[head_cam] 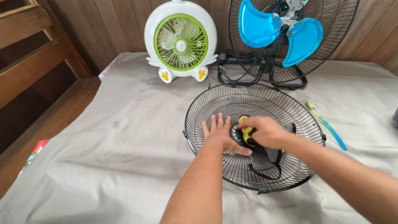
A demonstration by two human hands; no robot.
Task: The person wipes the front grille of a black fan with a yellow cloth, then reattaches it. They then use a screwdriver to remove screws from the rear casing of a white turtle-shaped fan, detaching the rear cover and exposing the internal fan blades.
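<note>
A round black wire fan guard (215,103) lies flat on a beige cloth (116,145) in front of me. My left hand (220,133) rests flat on the guard's wires with fingers spread, just left of its centre. My right hand (267,132) is closed on a yellow and black cloth (247,135), pressed onto the middle of the guard. Part of the dark cloth trails out below the hand toward the guard's near rim.
A white and green small fan (181,41) stands at the back. Beside it stands a large black fan (286,37) with blue blades and its front guard off. A green and blue toothbrush (327,124) lies right of the guard. Wooden steps (29,62) rise at left.
</note>
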